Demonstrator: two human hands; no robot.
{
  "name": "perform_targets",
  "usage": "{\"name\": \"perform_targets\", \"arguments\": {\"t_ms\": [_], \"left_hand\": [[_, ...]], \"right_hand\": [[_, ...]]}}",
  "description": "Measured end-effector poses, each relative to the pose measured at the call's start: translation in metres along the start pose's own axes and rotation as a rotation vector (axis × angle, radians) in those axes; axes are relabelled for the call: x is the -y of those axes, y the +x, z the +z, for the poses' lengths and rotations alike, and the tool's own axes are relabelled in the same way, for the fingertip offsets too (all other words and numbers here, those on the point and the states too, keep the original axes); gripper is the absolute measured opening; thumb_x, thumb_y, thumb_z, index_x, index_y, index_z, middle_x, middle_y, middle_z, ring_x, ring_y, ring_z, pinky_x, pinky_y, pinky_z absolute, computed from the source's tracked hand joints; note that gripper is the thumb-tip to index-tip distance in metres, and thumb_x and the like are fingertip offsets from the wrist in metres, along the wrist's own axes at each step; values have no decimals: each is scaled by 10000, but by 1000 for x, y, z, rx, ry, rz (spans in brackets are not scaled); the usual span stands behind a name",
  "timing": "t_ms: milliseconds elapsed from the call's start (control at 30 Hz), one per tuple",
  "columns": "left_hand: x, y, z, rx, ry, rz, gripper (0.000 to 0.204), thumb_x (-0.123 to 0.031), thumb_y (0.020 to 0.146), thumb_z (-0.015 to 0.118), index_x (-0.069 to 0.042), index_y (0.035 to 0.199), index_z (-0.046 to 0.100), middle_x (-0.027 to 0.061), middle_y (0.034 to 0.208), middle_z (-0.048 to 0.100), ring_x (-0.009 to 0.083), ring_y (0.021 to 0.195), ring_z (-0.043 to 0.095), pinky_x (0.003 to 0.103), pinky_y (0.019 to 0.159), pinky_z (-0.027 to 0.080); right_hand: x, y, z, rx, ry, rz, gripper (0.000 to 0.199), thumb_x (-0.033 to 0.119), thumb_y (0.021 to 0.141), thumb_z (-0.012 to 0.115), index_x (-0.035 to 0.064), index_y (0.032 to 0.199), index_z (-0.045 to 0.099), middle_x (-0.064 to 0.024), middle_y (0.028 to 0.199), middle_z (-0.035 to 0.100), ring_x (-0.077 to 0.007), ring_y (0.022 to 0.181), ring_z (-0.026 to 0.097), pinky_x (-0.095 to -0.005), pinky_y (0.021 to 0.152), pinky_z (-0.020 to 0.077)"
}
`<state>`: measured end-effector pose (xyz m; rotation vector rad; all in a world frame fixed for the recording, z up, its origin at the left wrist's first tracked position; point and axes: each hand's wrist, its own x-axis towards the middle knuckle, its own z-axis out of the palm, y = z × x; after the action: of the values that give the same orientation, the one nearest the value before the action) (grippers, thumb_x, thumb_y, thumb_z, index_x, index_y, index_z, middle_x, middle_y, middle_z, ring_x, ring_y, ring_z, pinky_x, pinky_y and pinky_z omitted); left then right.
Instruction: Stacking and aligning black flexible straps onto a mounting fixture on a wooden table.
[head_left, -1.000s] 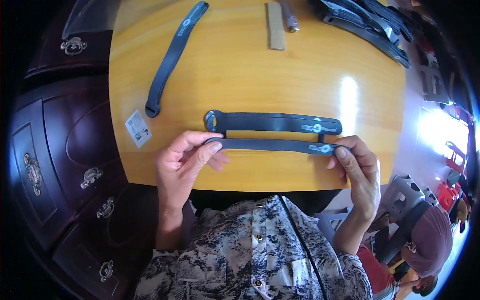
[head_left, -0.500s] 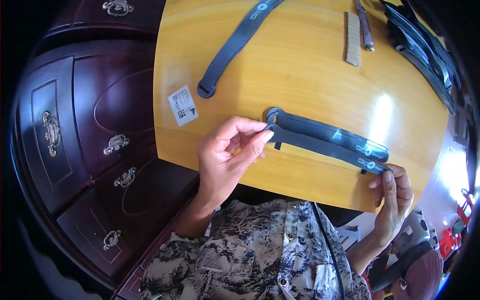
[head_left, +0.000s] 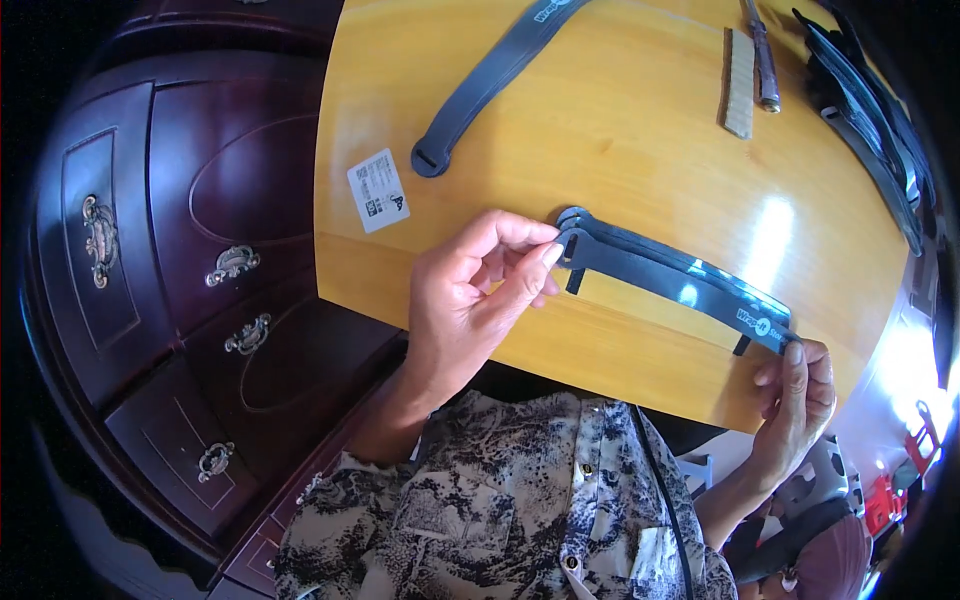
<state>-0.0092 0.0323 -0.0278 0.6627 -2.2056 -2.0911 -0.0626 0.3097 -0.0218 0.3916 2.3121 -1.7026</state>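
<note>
My left hand (head_left: 478, 290) pinches the left end of a dark grey strap (head_left: 660, 280), and my right hand (head_left: 800, 390) holds its right end, keeping it stretched just above a second, similar strap (head_left: 640, 242) that lies on the yellow wooden table (head_left: 620, 150). Both straps run slanting from upper left to lower right near the table's front edge. A third dark strap (head_left: 490, 85) lies alone further back on the left.
A small white label (head_left: 377, 190) lies near the table's left edge. A tan strip (head_left: 740, 70) and a thin metal tool (head_left: 762, 55) lie at the back. More dark straps (head_left: 870, 110) are piled at the right. A dark wooden dresser (head_left: 180, 250) stands to the left.
The view has swung further left, showing more of the dresser. Both hands keep their grip on the strap, still held over the one on the table.
</note>
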Motion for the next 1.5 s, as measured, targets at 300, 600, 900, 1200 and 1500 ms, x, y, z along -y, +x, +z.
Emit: {"name": "perform_targets", "arguments": {"t_ms": [300,600,900,1200,1500], "left_hand": [[-2,-2,2,-34,-5,-18,72,10,868,619,40,930,598,39,788,620,62,643,601,190,544,489],[-6,2,2,-52,37,-53,71,-14,882,607,40,928,613,47,790,640,63,630,603,190,531,481],[-4,3,3,-54,43,-65,48,-9,876,612,33,894,600,38,755,629,54,612,592,187,525,477],[-5,4,7,-70,48,-117,53,28,847,630,31,870,581,10,719,612,22,623,561,167,551,451],[-5,4,6,-65,110,-97,74,31,833,641,8,879,589,4,732,621,31,636,583,174,554,459]], "right_hand": [[-3,0,-1,3,40,-6,163,192,933,577,57,844,589,-4,588,573,-1,403,332,-156,381,204],[-2,-1,0,-5,25,2,163,191,930,581,52,846,597,-9,591,576,-2,402,336,-156,380,204],[-3,-1,2,-10,-3,-12,177,199,938,570,54,843,602,9,589,552,11,409,316,-152,383,182],[-2,0,3,-20,7,11,182,211,934,577,60,836,598,23,579,537,16,411,304,-154,382,171],[-3,1,3,-34,-5,-2,196,212,944,558,47,854,611,23,584,521,22,402,266,-158,378,142]]}}
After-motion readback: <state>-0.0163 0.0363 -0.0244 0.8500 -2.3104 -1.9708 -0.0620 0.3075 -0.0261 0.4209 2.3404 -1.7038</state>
